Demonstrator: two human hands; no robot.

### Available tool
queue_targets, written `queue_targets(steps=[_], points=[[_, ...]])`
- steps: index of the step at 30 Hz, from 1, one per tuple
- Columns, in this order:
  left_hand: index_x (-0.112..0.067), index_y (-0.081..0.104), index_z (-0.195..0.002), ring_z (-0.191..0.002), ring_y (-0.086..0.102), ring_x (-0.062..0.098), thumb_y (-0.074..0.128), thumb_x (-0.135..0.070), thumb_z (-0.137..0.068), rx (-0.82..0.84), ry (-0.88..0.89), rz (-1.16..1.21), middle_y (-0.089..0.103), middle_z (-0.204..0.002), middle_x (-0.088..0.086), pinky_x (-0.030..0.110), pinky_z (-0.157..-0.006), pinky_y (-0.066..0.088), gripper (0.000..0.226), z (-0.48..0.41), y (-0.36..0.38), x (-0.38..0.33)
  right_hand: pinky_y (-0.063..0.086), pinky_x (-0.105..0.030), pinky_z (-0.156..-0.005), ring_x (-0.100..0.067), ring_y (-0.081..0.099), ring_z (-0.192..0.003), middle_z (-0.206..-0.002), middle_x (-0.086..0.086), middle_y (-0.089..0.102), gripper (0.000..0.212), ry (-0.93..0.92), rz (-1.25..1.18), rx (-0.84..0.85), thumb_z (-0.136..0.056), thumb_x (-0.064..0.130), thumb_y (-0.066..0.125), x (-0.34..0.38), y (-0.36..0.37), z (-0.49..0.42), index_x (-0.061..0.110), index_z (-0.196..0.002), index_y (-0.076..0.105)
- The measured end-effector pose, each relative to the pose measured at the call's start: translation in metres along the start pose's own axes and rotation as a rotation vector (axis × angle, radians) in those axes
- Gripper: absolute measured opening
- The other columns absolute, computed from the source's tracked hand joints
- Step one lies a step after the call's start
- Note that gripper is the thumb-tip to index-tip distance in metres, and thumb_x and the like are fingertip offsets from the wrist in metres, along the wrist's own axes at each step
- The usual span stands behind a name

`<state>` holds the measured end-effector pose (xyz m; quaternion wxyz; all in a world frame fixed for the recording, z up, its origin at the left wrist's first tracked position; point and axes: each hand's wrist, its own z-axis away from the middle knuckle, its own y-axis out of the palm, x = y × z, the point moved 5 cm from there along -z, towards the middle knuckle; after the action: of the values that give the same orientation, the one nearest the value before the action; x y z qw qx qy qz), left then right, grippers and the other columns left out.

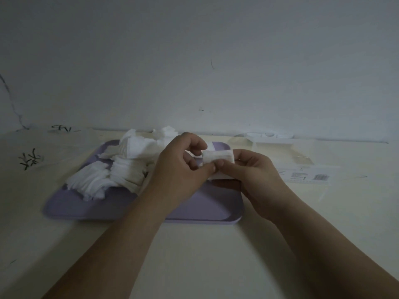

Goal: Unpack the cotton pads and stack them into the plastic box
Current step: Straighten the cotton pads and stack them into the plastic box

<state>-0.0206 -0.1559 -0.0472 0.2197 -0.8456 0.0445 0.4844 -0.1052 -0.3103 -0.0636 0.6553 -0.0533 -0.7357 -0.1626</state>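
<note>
cotton pads [218,157]: small white squared stack | left hand [179,169], right hand [257,175]: fingers pinch it

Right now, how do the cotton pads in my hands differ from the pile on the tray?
The held stack is small and neat; the tray pile is large and fanned out. The left hand and right hand pinch the held stack above the tray; the tray pile lies on it. Both are white.
</note>
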Motion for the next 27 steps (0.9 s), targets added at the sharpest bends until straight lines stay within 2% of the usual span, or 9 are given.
queue_targets(steps=[3,5,8,11,14,18,22,24,27], points=[[-0.032,0.069,-0.090,-0.058,0.054,0.011,0.088,-0.016,-0.079,0.004,0.034,-0.018,0.063,-0.090,-0.007,0.018,-0.057,0.043,0.027,0.000,0.001,-0.002,0.063,-0.052,-0.091,-0.039,0.077,-0.101,-0.107,-0.024,0.078,0.031,-0.002,-0.056,-0.031,-0.093,0.000,0.072,0.002,-0.001,-0.001,0.004,-0.124,0.069],[-0.031,0.071,-0.091,-0.058,0.054,0.009,0.085,-0.017,-0.083,0.026,0.008,-0.010,0.064,-0.081,-0.010,0.017,-0.056,0.043,0.021,0.000,0.001,-0.002,0.063,-0.052,-0.089,-0.038,0.077,-0.101,-0.108,-0.023,0.078,0.037,-0.013,-0.082,-0.029,-0.094,-0.001,0.071,0.002,-0.001,-0.001,0.011,-0.129,0.066],[-0.029,0.073,-0.091,-0.052,0.053,0.004,0.078,-0.015,-0.090,0.060,-0.008,0.027,0.065,-0.068,-0.014,0.014,-0.053,0.041,0.015,0.001,0.002,-0.003,0.063,-0.053,-0.089,-0.036,0.076,-0.105,-0.112,-0.019,0.078,0.036,-0.035,-0.070,0.004,-0.097,0.001,0.068,0.001,0.001,-0.001,0.014,-0.130,0.067],[-0.027,0.078,-0.091,-0.058,0.057,0.004,0.076,-0.017,-0.092,0.055,0.019,0.029,0.070,-0.071,-0.015,0.015,-0.060,0.045,0.010,0.002,0.001,-0.005,0.063,-0.050,-0.087,-0.032,0.075,-0.107,-0.113,-0.013,0.078,0.028,-0.066,-0.015,0.015,-0.097,0.002,0.069,0.001,0.000,-0.001,0.013,-0.123,0.072],[-0.024,0.081,-0.091,-0.061,0.059,0.004,0.077,-0.015,-0.092,0.023,0.015,0.037,0.071,-0.075,-0.016,0.014,-0.063,0.045,0.010,0.002,0.000,-0.006,0.063,-0.038,-0.078,-0.028,0.074,-0.102,-0.110,-0.015,0.077,0.015,-0.091,0.045,0.009,-0.098,0.003,0.069,0.001,-0.002,-0.002,0.013,-0.106,0.078],[-0.027,0.080,-0.094,-0.069,0.065,0.004,0.075,-0.016,-0.093,-0.029,0.016,0.016,0.075,-0.092,-0.014,0.017,-0.068,0.050,0.012,0.000,-0.001,-0.006,0.065,-0.046,-0.080,-0.031,0.074,-0.097,-0.107,-0.025,0.074,0.012,-0.110,0.094,0.020,-0.100,0.006,0.068,-0.001,-0.001,-0.002,0.001,-0.109,0.074],[-0.034,0.073,-0.112,-0.081,0.072,0.007,0.075,-0.036,-0.091,0.050,-0.203,0.079,0.077,-0.099,-0.011,0.030,-0.078,0.059,0.021,-0.003,0.002,0.010,0.064,-0.046,-0.075,-0.037,0.074,-0.094,-0.104,-0.025,0.073,0.012,-0.110,0.099,0.010,-0.101,0.005,0.066,0.000,-0.002,-0.003,-0.002,-0.108,0.071],[-0.030,0.075,-0.110,-0.080,0.073,0.007,0.080,-0.027,-0.090,0.106,-0.247,0.154,0.080,-0.098,-0.005,0.027,-0.072,0.055,0.021,-0.001,0.007,0.012,0.065,-0.048,-0.076,-0.036,0.074,-0.094,-0.108,-0.022,0.072,0.011,-0.108,0.080,0.003,-0.102,0.003,0.064,0.000,-0.003,-0.003,-0.001,-0.110,0.070],[-0.026,0.075,-0.110,-0.087,0.075,0.010,0.083,-0.010,-0.086,0.106,-0.224,0.230,0.079,-0.098,-0.002,0.018,-0.068,0.053,0.030,0.000,0.007,0.009,0.063,-0.039,-0.070,-0.033,0.074,-0.090,-0.111,-0.018,0.070,0.015,-0.098,0.067,-0.020,-0.104,0.004,0.060,0.000,-0.003,-0.003,0.005,-0.118,0.066]])
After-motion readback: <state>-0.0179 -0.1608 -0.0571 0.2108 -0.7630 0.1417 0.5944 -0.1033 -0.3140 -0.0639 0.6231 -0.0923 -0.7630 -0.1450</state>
